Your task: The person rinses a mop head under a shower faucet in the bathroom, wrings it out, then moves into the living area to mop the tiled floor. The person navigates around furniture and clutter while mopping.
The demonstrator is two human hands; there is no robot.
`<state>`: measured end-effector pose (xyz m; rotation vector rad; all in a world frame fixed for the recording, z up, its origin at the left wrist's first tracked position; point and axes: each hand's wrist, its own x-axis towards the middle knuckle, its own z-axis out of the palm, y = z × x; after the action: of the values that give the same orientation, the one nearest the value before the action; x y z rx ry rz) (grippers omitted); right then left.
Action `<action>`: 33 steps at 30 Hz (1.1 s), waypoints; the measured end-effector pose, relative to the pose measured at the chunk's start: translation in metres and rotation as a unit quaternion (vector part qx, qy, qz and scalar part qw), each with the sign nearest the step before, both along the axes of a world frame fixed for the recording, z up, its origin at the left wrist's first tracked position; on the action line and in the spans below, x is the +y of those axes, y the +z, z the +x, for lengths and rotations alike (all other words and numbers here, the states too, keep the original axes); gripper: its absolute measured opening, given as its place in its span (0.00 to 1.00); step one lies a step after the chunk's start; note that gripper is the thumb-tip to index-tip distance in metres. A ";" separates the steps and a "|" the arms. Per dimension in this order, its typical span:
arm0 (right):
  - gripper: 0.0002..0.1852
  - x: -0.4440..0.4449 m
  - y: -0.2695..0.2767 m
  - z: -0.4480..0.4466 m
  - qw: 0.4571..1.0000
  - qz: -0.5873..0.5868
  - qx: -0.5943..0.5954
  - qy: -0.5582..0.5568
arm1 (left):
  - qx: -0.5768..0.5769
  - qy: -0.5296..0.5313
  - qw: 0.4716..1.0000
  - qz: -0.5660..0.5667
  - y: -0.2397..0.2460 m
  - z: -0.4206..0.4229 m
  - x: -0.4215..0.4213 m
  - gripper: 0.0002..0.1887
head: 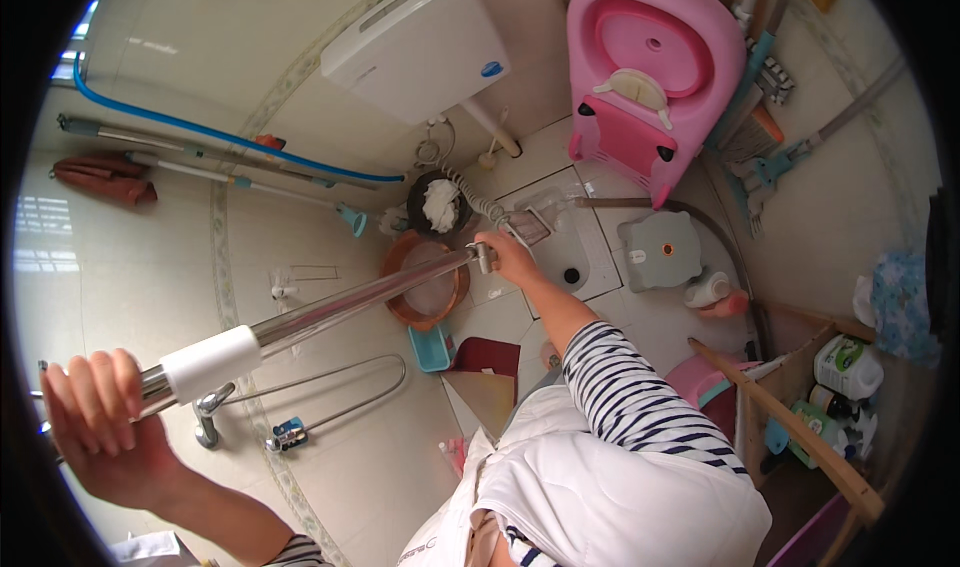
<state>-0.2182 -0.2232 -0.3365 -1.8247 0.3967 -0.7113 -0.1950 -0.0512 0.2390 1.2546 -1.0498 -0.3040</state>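
A shiny metal pole [360, 295] runs slanting across the view, with a white sleeve [210, 364] around part of it. My left hand [105, 428] grips the pole at the lower left, its fingers wrapped over the top. In the middle, my right hand [506, 258] is closed around a short metal fitting [482, 258] at the pole's other end. Below that end, an orange-brown basin [390, 267] with cloudy liquid stands on the floor. Next to it sits a dark basin [415, 218] holding a white cloth [440, 205].
A squat toilet [596, 263] lies in the tiled floor beside a grey stool [664, 252]. The wall carries a white cistern [420, 41] and a shower tap [210, 413]. A pink plastic tub [589, 26] leans at the back; a wooden frame [795, 424] stands right.
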 end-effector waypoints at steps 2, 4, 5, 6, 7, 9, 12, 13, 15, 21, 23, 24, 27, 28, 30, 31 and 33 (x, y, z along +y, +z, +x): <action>0.31 -0.007 -0.012 -0.002 0.999 0.027 0.036 0.009 | -0.039 -0.003 0.999 0.035 0.029 0.006 0.016 0.18; 0.32 -0.003 -0.014 0.007 0.999 -0.004 0.034 0.032 | -0.038 0.001 0.999 0.035 0.039 0.018 0.023 0.18; 0.32 -0.003 -0.015 0.010 0.999 -0.019 0.033 0.038 | -0.029 0.013 0.999 0.014 0.036 0.027 0.022 0.19; 0.32 0.006 0.011 0.011 0.996 0.041 0.054 0.057 | -0.021 0.014 0.999 -0.022 0.019 0.039 0.023 0.19; 0.32 0.011 0.028 0.018 0.998 0.020 0.011 0.051 | -0.013 0.020 0.999 -0.044 -0.008 0.042 0.011 0.18; 0.32 0.007 0.047 0.022 0.998 -0.025 -0.058 0.011 | 0.042 0.013 0.997 -0.066 -0.088 0.052 -0.029 0.16; 0.31 0.013 0.120 0.011 0.995 -0.018 -0.095 0.041 | 0.052 0.039 0.997 -0.038 -0.186 0.042 -0.057 0.13; 0.31 0.012 0.122 0.005 0.995 -0.010 -0.086 0.045 | 0.047 0.035 0.998 -0.037 -0.201 0.036 -0.063 0.13; 0.31 0.013 0.126 -0.007 0.996 0.007 -0.071 0.051 | 0.038 -0.007 0.999 -0.025 -0.206 0.026 -0.066 0.14; 0.30 0.026 0.162 -0.015 0.990 -0.020 -0.134 0.027 | 0.073 -0.034 0.995 -0.060 -0.194 0.026 -0.056 0.12; 0.30 0.032 0.167 -0.013 0.986 -0.024 -0.149 0.065 | 0.070 0.000 0.996 -0.056 -0.207 0.023 -0.046 0.12; 0.29 0.036 0.162 -0.013 0.986 -0.025 -0.146 0.078 | 0.061 0.005 0.997 -0.038 -0.208 0.022 -0.042 0.12; 0.27 0.027 0.132 -0.012 0.990 -0.050 -0.098 0.083 | 0.067 0.023 0.996 -0.051 -0.167 0.012 -0.026 0.12; 0.27 0.018 0.106 -0.017 0.994 -0.037 -0.061 0.083 | 0.063 0.014 0.997 -0.039 -0.145 0.009 -0.018 0.12; 0.28 0.001 0.065 -0.020 0.996 -0.019 0.014 0.088 | 0.044 0.000 0.999 -0.015 -0.086 0.011 0.001 0.12; 0.28 0.010 0.050 -0.020 0.994 -0.003 0.051 0.101 | 0.028 0.037 0.999 -0.007 -0.053 0.000 0.021 0.13; 0.29 0.007 0.018 -0.016 0.989 -0.018 0.083 0.118 | 0.011 0.066 0.998 0.004 0.003 -0.011 0.059 0.15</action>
<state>-0.2340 -0.2160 -0.3181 -1.9338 0.2719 -0.4075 -0.2063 0.0075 0.2419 1.3185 -0.9427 -0.2206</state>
